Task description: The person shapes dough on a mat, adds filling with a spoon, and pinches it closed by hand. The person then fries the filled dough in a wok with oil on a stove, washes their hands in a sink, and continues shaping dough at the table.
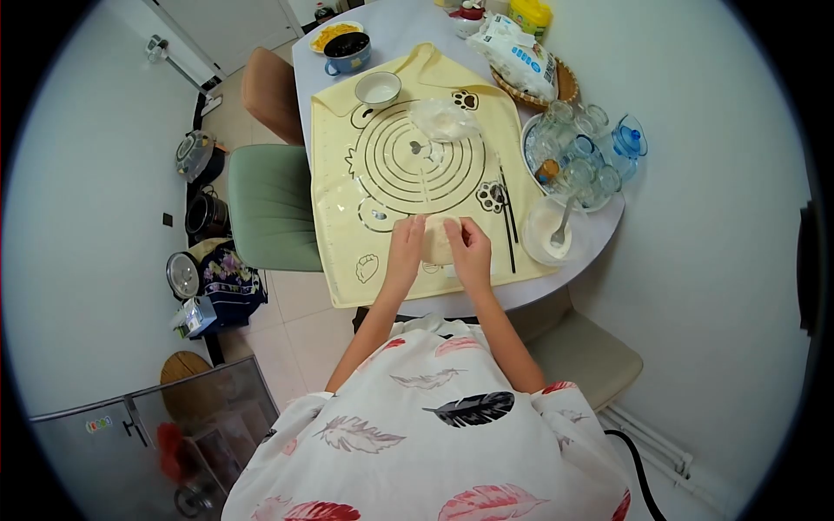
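Observation:
My left hand (407, 243) and my right hand (470, 247) hold a pale round piece of dough (440, 245) between them, fingers closed on its two sides. It is above the near part of a yellow kneading mat (340, 276) printed with rings and a bear face. Farther up the mat lies a clear plastic bag (446, 120) with something whitish, beside a white bowl (378, 89). Right of my right hand is a pair of dark chopsticks (507, 227). A bowl of white powder (540, 234) with a spoon (563, 217) stands beyond them.
A tray (526, 139) of upturned glasses and a blue-lidded jug (629, 139) stand at the right. Behind are a basket (568, 85) with a white package (519, 61), a blue pot (349, 59) and a plate of yellow food (334, 36). A green chair (274, 207) flanks the table.

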Demonstrator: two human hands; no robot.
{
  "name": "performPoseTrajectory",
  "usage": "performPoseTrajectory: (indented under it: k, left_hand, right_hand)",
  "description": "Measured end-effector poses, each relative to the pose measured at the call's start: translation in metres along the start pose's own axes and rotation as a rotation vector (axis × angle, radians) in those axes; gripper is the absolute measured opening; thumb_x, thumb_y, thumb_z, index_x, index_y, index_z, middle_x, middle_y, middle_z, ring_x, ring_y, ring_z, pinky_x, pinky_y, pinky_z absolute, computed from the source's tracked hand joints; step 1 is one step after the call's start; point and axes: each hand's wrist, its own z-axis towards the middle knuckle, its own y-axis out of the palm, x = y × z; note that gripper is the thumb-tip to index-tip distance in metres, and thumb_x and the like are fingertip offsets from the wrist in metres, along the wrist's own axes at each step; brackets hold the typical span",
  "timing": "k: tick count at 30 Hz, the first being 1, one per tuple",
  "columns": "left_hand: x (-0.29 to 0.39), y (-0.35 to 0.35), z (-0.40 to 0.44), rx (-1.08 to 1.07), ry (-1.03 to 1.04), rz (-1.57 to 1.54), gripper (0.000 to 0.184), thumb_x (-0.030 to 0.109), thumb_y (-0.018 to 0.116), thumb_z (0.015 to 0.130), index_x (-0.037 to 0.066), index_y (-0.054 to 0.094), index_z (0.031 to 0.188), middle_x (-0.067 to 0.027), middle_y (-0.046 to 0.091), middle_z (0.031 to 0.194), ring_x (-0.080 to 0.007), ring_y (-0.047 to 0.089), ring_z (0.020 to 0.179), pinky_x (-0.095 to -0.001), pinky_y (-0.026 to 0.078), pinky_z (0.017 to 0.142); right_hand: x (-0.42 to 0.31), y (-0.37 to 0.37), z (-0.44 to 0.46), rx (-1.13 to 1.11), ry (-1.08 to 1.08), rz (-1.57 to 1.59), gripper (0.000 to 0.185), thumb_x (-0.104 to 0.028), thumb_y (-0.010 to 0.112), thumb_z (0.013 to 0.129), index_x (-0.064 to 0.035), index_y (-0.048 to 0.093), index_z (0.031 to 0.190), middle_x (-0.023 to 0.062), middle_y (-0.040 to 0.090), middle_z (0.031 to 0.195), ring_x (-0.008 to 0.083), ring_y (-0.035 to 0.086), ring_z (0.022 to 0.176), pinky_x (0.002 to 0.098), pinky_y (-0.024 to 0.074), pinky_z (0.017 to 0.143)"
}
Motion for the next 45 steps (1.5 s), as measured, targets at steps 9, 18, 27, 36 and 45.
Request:
performPoseTrajectory:
  k: [9,18,27,36,45]
  left_hand:
    - [0.007,0.016,-0.003,0.258,-0.018,-0.207,0.018,0.02,0.058,0.087,0.003,0.053,0.089,0.0008,0.052,0.075,-0.004,0.045,0.063,-0.0183,0.037,0.055]
    - [0.024,0.018,-0.01,0.429,0.162,-0.164,0.015,0.017,0.06,0.086,0.003,0.054,0.086,0.0028,0.047,0.072,-0.0022,0.037,0.058,-0.017,0.031,0.048]
    - [0.004,0.012,-0.001,0.222,-0.078,-0.297,0.043,0.042,0.041,0.091,0.002,0.052,0.102,-0.0037,0.054,0.088,-0.0105,0.051,0.077,-0.024,0.041,0.067]
    - [0.001,-0.013,-0.002,-0.079,-0.484,-0.969,0.046,0.033,0.033,0.095,-0.004,0.038,0.121,-0.0155,0.046,0.122,-0.0254,0.045,0.114,-0.0376,0.035,0.1]
    - [0.014,-0.011,-0.007,-0.299,-0.239,-0.566,0.038,0.019,0.05,0.088,0.004,0.046,0.123,-0.0044,0.05,0.121,-0.0153,0.044,0.113,-0.0302,0.031,0.099]
  right_hand:
    - [0.004,0.015,-0.007,0.204,-0.173,-0.056,0.021,-0.019,0.061,0.083,0.0018,0.058,0.084,0.0005,0.043,0.057,0.0059,0.036,0.053,0.0225,0.0328,0.047]
    - [0.003,0.008,-0.006,0.258,-0.09,0.068,0.023,-0.018,0.061,0.084,0.0044,0.061,0.089,-0.0031,0.048,0.062,0.0036,0.037,0.055,0.0195,0.0332,0.048]
    - [-0.013,0.003,-0.002,0.163,-0.359,-0.252,0.013,-0.012,0.065,0.078,-0.0028,0.064,0.087,0.0011,0.049,0.061,0.0088,0.044,0.05,0.0214,0.0355,0.047]
    - [-0.031,-0.011,-0.018,-0.364,-0.877,-0.792,0.026,-0.024,0.07,0.068,-0.0129,0.062,0.09,0.0042,0.049,0.103,0.0231,0.048,0.095,0.0425,0.0329,0.086]
    - [-0.005,-0.008,0.003,-0.106,-0.072,-0.09,0.025,-0.023,0.066,0.078,-0.0011,0.056,0.085,0.0062,0.06,0.083,0.0151,0.056,0.076,0.0285,0.0433,0.069]
